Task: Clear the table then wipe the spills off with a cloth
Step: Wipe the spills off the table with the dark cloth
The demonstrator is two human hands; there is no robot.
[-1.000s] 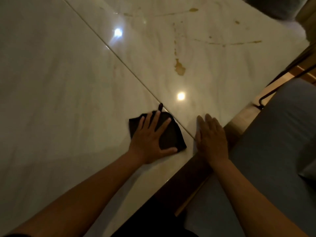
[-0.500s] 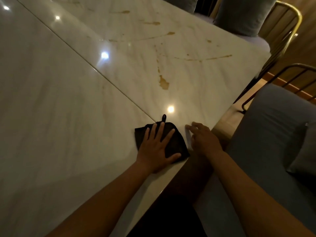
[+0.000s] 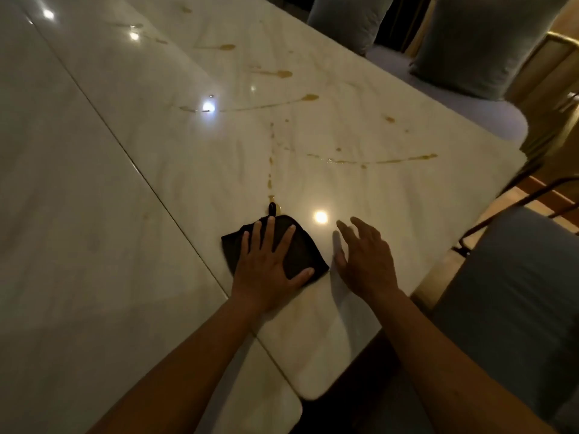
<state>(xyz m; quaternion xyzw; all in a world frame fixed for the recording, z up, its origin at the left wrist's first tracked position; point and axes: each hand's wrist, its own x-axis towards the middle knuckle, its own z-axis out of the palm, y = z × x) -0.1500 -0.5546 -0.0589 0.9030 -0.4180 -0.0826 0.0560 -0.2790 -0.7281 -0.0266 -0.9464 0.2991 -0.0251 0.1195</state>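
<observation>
A folded black cloth (image 3: 302,250) with a small hanging loop lies on the white marble table (image 3: 125,189). My left hand (image 3: 266,267) presses flat on the cloth, fingers spread. The cloth's loop touches the near end of a brown spill trail (image 3: 271,183) that runs away from me. More brown streaks and drops (image 3: 388,161) cross the right slab, one long streak (image 3: 282,103) farther back. My right hand (image 3: 366,258) hovers just above the table beside the cloth, fingers apart and holding nothing.
A thin seam (image 3: 131,166) splits the tabletop into two slabs. A grey cushioned chair (image 3: 513,308) stands at the right, close to the table's edge. Two more grey chair backs (image 3: 482,42) stand beyond the far edge. Ceiling lights reflect on the marble.
My left hand has slid the cloth forward to the near end of the spill trail. My right hand left the table's edge and lifted above the surface. The view tilted up.
</observation>
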